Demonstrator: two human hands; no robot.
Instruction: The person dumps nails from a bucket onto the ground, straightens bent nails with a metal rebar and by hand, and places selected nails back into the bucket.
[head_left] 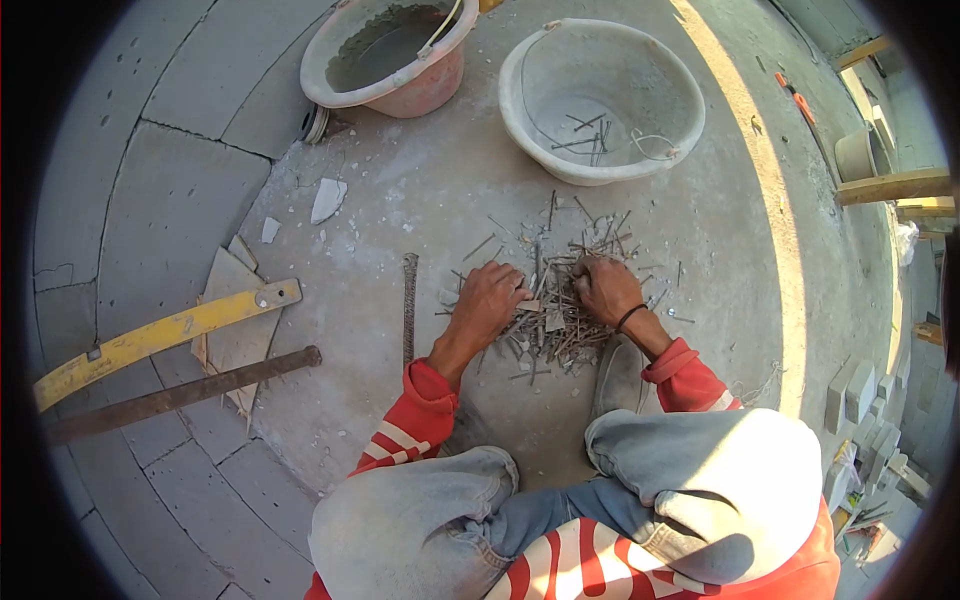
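A pile of loose nails, mixed with grit and small chips, lies on the concrete floor between my feet. At its left edge is my left hand, fingers curled in and the tips beside a small flat chip. My right hand, with a dark band at the wrist, reaches into the upper right of the pile. Its fingers are bent closed, and their tips are hidden among the nails. Whatever either hand pinches is too small or covered to make out. Beyond the pile, a pale bucket holds several nails.
A second bucket contains grey mortar. Left of the pile lie a short ribbed bar, a yellow metal strip and a rusty bar. Grey blocks form the left side. Broken blocks sit at right.
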